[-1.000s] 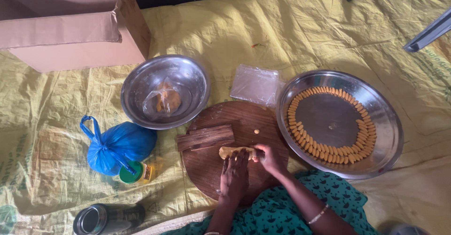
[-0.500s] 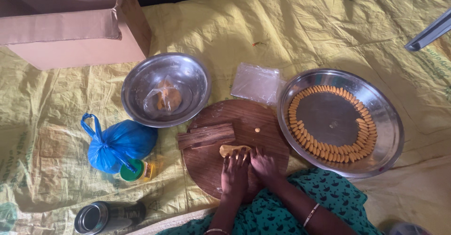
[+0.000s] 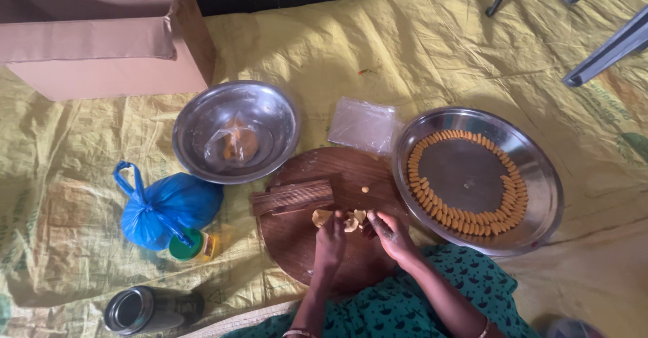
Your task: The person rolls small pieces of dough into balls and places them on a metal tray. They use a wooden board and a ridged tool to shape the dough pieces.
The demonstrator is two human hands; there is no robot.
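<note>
A: What is seen at the far left?

B: A steel canister (image 3: 145,309) is laid on its side on the yellow sheet (image 3: 432,54), and a knotted blue bag (image 3: 165,206) is found just above it. A small bottle with a green cap (image 3: 192,246) is tucked against the bag. A cardboard box (image 3: 101,34) is set at the top left corner.

A: And toward the middle?

B: A steel bowl (image 3: 236,132) is placed above the round wooden board (image 3: 324,237), and a clear packet with something orange is held inside it. A ridged wooden block (image 3: 291,197) is laid across the board's left part. A tiny bit of dough (image 3: 365,190) is left alone near the board's centre.

A: How are the hands held?

B: The left hand (image 3: 331,238) is closed around pale dough pieces (image 3: 337,218) at the middle of the board, fingers curled. The right hand (image 3: 393,235) is brought up just beside it, its fingertips pinching the same dough. Whether the two hands are touching cannot be told.

A: What is seen on the right?

B: A clear plastic bag (image 3: 363,125) is laid flat above the board. A wide steel tray (image 3: 533,183) is set beside the board, and small shaped dough pieces (image 3: 466,216) are lined in a ring inside its rim.
</note>
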